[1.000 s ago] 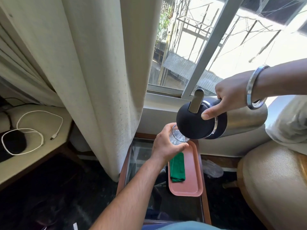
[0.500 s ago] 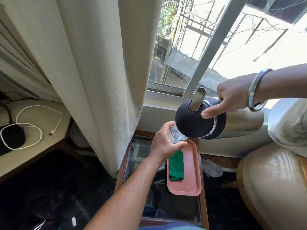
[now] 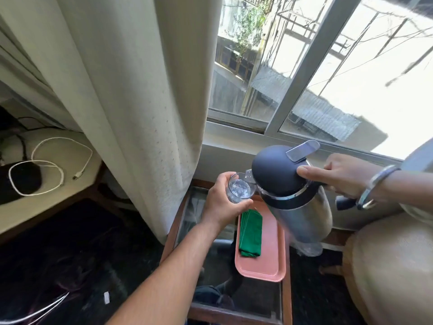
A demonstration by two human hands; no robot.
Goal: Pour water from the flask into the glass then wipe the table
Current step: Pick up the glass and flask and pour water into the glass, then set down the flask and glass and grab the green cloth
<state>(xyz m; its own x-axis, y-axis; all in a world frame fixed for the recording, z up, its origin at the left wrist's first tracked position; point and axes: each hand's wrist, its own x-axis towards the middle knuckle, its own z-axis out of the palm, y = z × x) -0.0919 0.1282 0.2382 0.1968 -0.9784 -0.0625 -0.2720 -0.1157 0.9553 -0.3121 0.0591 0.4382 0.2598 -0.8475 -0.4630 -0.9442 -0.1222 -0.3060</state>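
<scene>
My left hand (image 3: 222,202) holds a clear glass (image 3: 240,190) above the far end of the small glass-topped table (image 3: 287,294); water shows inside the glass. My right hand (image 3: 344,174) grips the steel flask (image 3: 302,212) by its handle, thumb pressed on the dark domed lid. The flask is nearly upright, its spout right beside the glass rim. A folded green cloth (image 3: 250,233) lies on a pink tray (image 3: 269,256) on the table, below the glass.
A cream curtain (image 3: 131,95) hangs just left of the table. Behind are the window and its sill (image 3: 234,137). A beige armchair (image 3: 389,266) sits at right. At left, a side surface carries a white cable (image 3: 56,165) and a dark object.
The flask has swung from lying almost horizontal, spout over the glass, back to nearly upright. The glass has stayed in my left hand at about the same spot.
</scene>
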